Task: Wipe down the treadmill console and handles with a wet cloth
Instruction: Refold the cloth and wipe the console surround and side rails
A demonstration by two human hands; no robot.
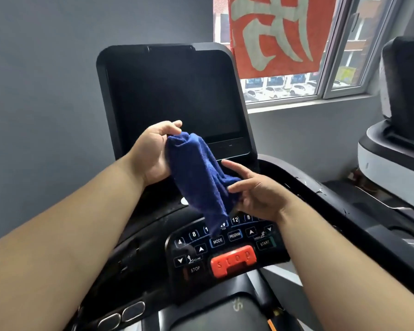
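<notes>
Blue towelling cloth [197,174], soft, limp and probably light, hangs bunched above the console keypad [234,235], upper end clasped in the left grip [152,155], lower fold pinched by the right grip [255,193]; best gathered into a palm-sized pad.

Your cloth [198,173]: blue terry, rough nap. Screen [172,96] far: glossy black, smooth. Button panel [225,242] near you: smooth black plastic. Stop key [233,259]: red plastic, slight sheen. Sensors [120,316] near left: shiny metal.
</notes>
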